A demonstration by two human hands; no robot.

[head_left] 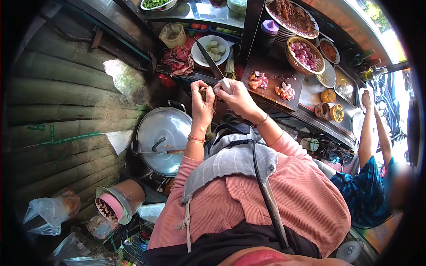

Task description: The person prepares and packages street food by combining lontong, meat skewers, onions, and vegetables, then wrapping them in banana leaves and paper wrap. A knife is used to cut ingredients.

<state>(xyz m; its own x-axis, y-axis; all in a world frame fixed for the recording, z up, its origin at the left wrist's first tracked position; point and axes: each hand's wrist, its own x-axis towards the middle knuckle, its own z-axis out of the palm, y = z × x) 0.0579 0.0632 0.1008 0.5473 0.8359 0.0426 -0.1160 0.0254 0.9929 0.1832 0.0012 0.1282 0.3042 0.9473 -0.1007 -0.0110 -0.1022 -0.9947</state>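
Observation:
My right hand (239,98) is closed round the white handle of a knife (211,62), whose long dark blade points up and to the left. My left hand (203,99) is closed on a small green piece of produce (205,93), mostly hidden by the fingers. Both hands meet in front of my chest, with the right fingertips close to that piece. Just beyond them stands a white bowl (196,55) of pale green, round pieces. Right of the hands, a cutting board (268,96) carries chopped shallots (285,91) and a heap of red and orange pieces (257,81).
A wicker basket (306,68) of shallots and a plate of dark red food (293,17) stand at the back right. Below my left hand sits a large lidded pot (171,126). At right, another person's arms (367,128) reach over the counter.

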